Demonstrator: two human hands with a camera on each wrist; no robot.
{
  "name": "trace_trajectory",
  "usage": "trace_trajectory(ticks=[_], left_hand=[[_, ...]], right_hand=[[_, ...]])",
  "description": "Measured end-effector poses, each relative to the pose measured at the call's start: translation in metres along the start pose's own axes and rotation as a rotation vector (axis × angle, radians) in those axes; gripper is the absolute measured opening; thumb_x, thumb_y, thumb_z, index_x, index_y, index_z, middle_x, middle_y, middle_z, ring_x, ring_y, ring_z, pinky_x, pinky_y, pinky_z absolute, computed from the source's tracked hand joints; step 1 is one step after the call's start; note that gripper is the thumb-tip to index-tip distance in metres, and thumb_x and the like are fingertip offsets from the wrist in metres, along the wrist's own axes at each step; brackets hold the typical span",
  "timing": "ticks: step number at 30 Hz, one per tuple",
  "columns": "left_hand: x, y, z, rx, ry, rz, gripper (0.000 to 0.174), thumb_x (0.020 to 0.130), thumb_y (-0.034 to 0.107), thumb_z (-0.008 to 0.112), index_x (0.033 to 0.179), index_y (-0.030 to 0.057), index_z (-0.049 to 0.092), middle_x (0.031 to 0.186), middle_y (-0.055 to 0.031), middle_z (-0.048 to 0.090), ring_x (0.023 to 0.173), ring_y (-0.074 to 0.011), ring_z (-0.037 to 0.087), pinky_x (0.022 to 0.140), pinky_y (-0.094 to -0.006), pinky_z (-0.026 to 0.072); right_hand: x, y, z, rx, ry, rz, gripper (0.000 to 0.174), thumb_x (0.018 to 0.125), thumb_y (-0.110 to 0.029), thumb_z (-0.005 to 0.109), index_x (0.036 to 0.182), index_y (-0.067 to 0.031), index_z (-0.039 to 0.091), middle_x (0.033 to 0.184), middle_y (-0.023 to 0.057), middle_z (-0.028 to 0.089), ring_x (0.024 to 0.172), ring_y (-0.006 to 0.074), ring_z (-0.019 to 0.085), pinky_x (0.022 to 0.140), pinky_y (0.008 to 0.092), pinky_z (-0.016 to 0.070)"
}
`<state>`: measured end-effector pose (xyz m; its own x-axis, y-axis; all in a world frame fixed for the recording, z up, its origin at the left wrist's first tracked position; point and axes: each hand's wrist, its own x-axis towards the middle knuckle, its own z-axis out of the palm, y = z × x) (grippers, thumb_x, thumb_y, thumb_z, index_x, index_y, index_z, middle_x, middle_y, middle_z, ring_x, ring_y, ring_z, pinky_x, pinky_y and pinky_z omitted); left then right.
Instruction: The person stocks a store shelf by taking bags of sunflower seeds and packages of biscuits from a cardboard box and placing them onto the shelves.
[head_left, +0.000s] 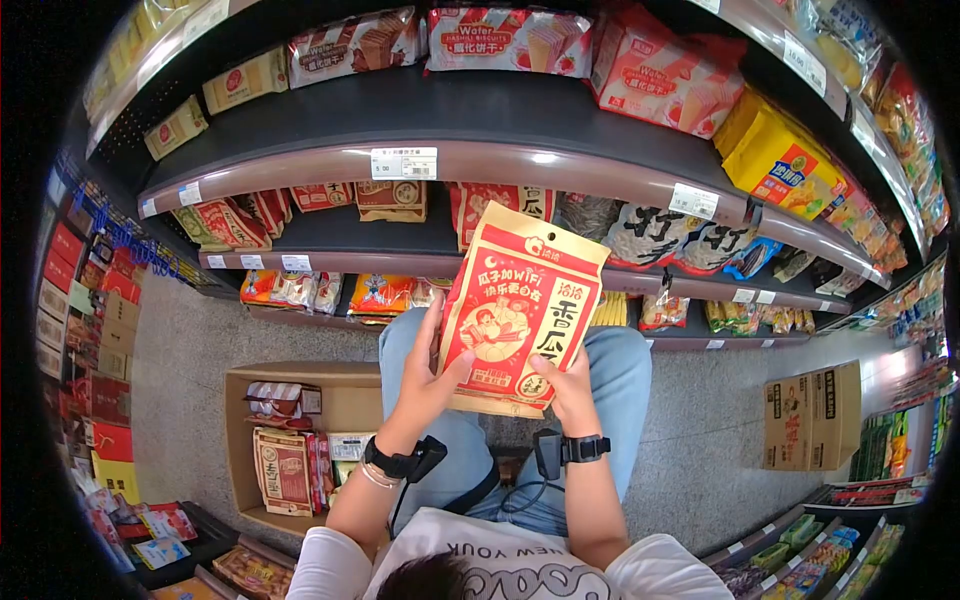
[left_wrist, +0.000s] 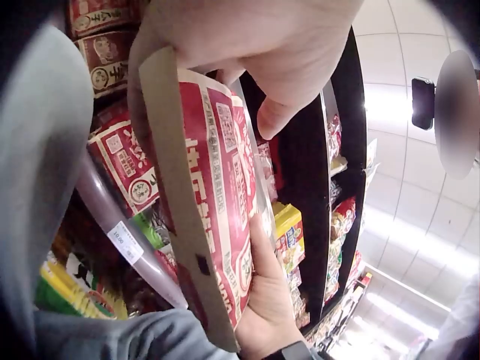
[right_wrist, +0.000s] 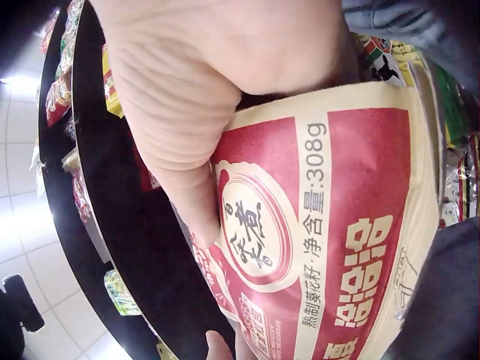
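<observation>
Both hands hold a red and tan bag of sunflower seeds above the lap, its printed front facing up and its top tilted toward the shelves. The left hand grips the left edge, thumb on the front and fingers mostly hidden behind. At the lower right corner, the right hand pinches the bag, its thumb on the front. The left wrist view shows the bag from its edge, with a hand at either side. In the right wrist view, a thumb lies across the bag's printed face.
Ahead, a shelf carries wafer packs; similar red and tan bags stand on the shelf below. An open carton with several packs sits on the floor at left. Another carton stands at right.
</observation>
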<state>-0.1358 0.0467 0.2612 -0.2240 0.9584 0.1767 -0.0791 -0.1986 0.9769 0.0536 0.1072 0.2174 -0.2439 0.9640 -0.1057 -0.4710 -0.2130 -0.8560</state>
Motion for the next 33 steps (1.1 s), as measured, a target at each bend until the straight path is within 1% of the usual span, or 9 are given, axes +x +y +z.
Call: trace_trajectory(ticks=[7, 10, 13, 16, 19, 22, 25, 28, 33], left_hand=[[0.001, 0.000, -0.002, 0.013, 0.002, -0.017, 0.070, 0.089, 0.007, 0.060, 0.146, -0.0016, 0.021, 0.137, -0.0135, 0.045, 0.124, -0.0177, 0.044, 0.103, -0.0308, 0.0356], [0.001, -0.002, -0.002, -0.027, 0.027, -0.019, 0.063, 0.088, 0.009, 0.062, 0.142, -0.0018, 0.031, 0.136, -0.0145, 0.046, 0.124, -0.0198, 0.045, 0.103, -0.0315, 0.0356], [0.002, -0.017, -0.009, 0.236, -0.031, 0.026, 0.054, 0.086, 0.010, 0.064, 0.135, -0.0023, 0.043, 0.134, -0.0159, 0.047, 0.124, -0.0223, 0.046, 0.103, -0.0325, 0.0355], [0.003, -0.012, -0.005, 0.183, -0.008, 0.026, 0.047, 0.085, 0.011, 0.066, 0.128, -0.0027, 0.050, 0.132, -0.0171, 0.048, 0.123, -0.0245, 0.046, 0.103, -0.0334, 0.0353], [0.004, -0.012, -0.007, 0.219, -0.028, 0.036, 0.051, 0.086, 0.011, 0.064, 0.132, -0.0026, 0.046, 0.133, -0.0162, 0.047, 0.122, -0.0227, 0.046, 0.102, -0.0326, 0.0362], [0.000, -0.027, -0.009, 0.116, 0.045, -0.062, 0.053, 0.088, 0.011, 0.062, 0.136, -0.0031, 0.041, 0.133, -0.0145, 0.048, 0.121, -0.0198, 0.046, 0.101, -0.0315, 0.0364], [0.003, -0.015, -0.002, 0.053, 0.058, -0.081, 0.056, 0.090, 0.012, 0.060, 0.139, -0.0037, 0.036, 0.132, -0.0129, 0.048, 0.120, -0.0175, 0.046, 0.101, -0.0307, 0.0361], [0.005, -0.011, 0.001, 0.051, 0.049, -0.094, 0.057, 0.091, 0.014, 0.059, 0.140, -0.0040, 0.034, 0.131, -0.0127, 0.049, 0.120, -0.0166, 0.046, 0.101, -0.0302, 0.0361], [0.006, -0.017, -0.005, 0.083, 0.008, -0.067, 0.060, 0.091, 0.013, 0.060, 0.141, -0.0029, 0.032, 0.134, -0.0133, 0.046, 0.122, -0.0168, 0.044, 0.102, -0.0304, 0.0359]], right_hand=[[0.001, 0.003, -0.001, -0.014, -0.004, -0.005, 0.061, 0.073, -0.002, 0.077, 0.124, -0.0019, 0.043, 0.115, 0.0093, 0.060, 0.103, 0.0175, 0.061, 0.088, 0.0316, 0.0513], [0.001, 0.004, -0.003, -0.022, -0.017, -0.001, 0.062, 0.073, -0.001, 0.077, 0.125, -0.0024, 0.042, 0.116, 0.0087, 0.059, 0.104, 0.0175, 0.060, 0.088, 0.0317, 0.0509], [0.002, 0.002, -0.002, -0.041, -0.035, -0.001, 0.064, 0.072, 0.000, 0.077, 0.126, -0.0026, 0.042, 0.116, 0.0085, 0.059, 0.105, 0.0174, 0.059, 0.089, 0.0318, 0.0506], [0.002, 0.001, -0.001, -0.047, -0.050, -0.003, 0.065, 0.072, 0.001, 0.077, 0.126, -0.0028, 0.041, 0.117, 0.0084, 0.058, 0.106, 0.0171, 0.059, 0.090, 0.0318, 0.0503], [0.001, 0.001, 0.000, -0.043, -0.046, -0.008, 0.066, 0.071, 0.002, 0.077, 0.126, -0.0029, 0.041, 0.117, 0.0083, 0.058, 0.106, 0.0170, 0.058, 0.090, 0.0318, 0.0502], [0.002, -0.002, 0.002, -0.048, -0.039, -0.008, 0.066, 0.070, 0.002, 0.078, 0.125, -0.0028, 0.042, 0.117, 0.0082, 0.058, 0.106, 0.0172, 0.058, 0.089, 0.0318, 0.0502], [0.002, -0.004, 0.003, -0.058, -0.048, -0.001, 0.066, 0.070, 0.001, 0.078, 0.125, -0.0026, 0.042, 0.115, 0.0074, 0.058, 0.105, 0.0157, 0.058, 0.089, 0.0307, 0.0497], [0.002, -0.005, 0.003, -0.071, -0.060, -0.009, 0.065, 0.070, 0.001, 0.078, 0.125, -0.0029, 0.043, 0.114, 0.0068, 0.059, 0.104, 0.0145, 0.058, 0.088, 0.0297, 0.0498], [0.002, -0.004, 0.004, -0.092, -0.074, -0.016, 0.065, 0.071, 0.000, 0.078, 0.124, -0.0032, 0.043, 0.114, 0.0066, 0.059, 0.104, 0.0140, 0.058, 0.089, 0.0294, 0.0494]])
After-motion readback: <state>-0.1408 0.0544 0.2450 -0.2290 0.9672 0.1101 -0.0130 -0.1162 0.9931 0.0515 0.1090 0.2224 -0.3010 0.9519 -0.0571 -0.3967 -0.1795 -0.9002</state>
